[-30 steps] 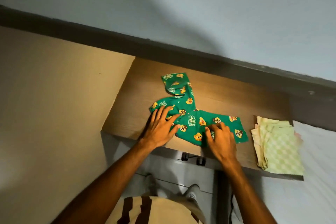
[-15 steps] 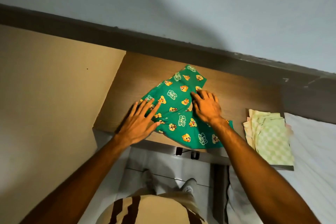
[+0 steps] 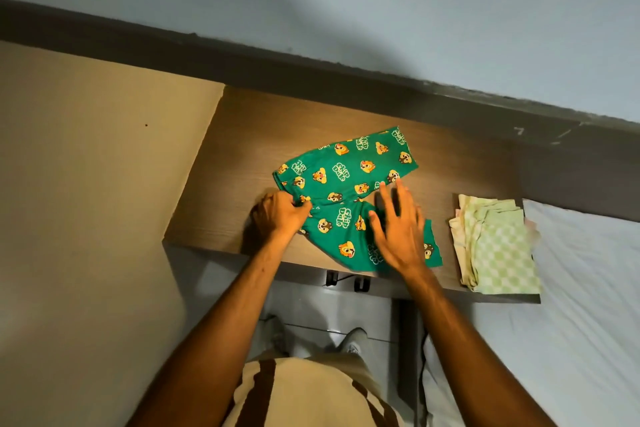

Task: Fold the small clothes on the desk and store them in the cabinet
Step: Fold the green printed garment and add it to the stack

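A small pair of green trousers (image 3: 349, 180) printed with cartoon chipmunks lies on the wooden desk (image 3: 242, 156), its two legs fanned apart, one toward the back right and one along the front edge. My left hand (image 3: 280, 215) is closed on the cloth at the waist end, at the garment's left side. My right hand (image 3: 398, 229) lies flat with spread fingers on the nearer leg. A folded pale green checked garment (image 3: 498, 246) sits at the desk's right end.
A tall beige panel (image 3: 86, 184) stands against the desk's left side. A bed with a white sheet (image 3: 581, 305) borders the desk on the right. A dark ledge and a grey wall run behind the desk. My feet show on the floor below.
My left hand went from lying flat and open on the cloth to gripping the waist end. My right hand moved from the far leg back onto the nearer leg. The trousers' legs shifted.
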